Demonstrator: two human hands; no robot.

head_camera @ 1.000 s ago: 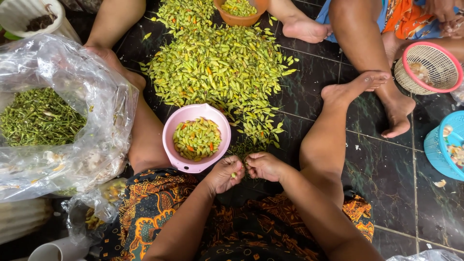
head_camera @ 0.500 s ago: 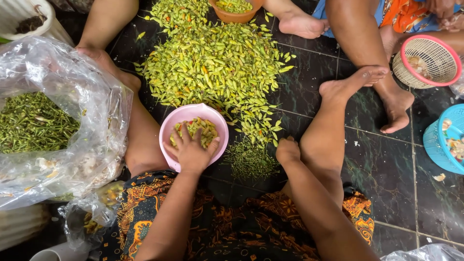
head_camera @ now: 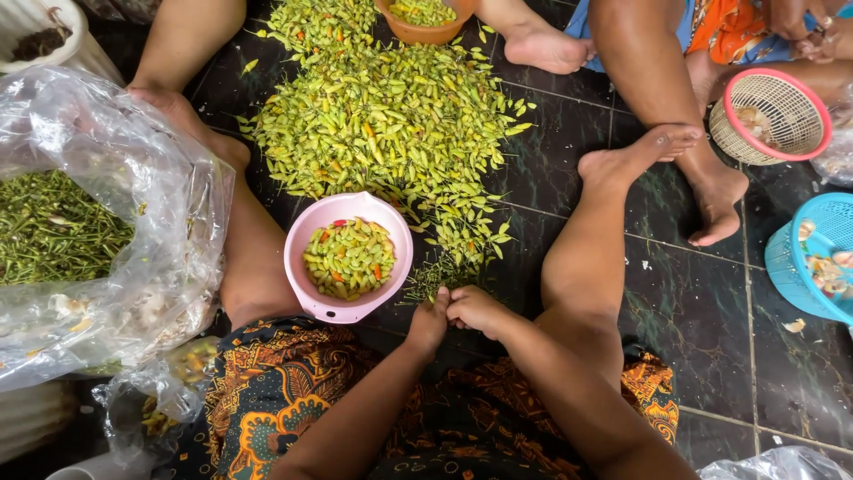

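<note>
While the left hand [head_camera: 429, 322] and right hand [head_camera: 475, 309] are pressed together, fingers pinched narrowly, whatever is gripped cannot be told. Glossy tapered green chillies [head_camera: 400, 124] are heaped on the dark tiled floor [head_camera: 693, 356] just beyond the hands, pointing every way. A round pink plastic bowl [head_camera: 306, 293] is set left of them.

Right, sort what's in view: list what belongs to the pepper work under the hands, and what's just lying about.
In use:
left hand
right hand
pink bowl of peppers
pepper pile
clear bag of stems

Lying about:
woven basket with a pink rim
blue basket
orange bowl
</note>
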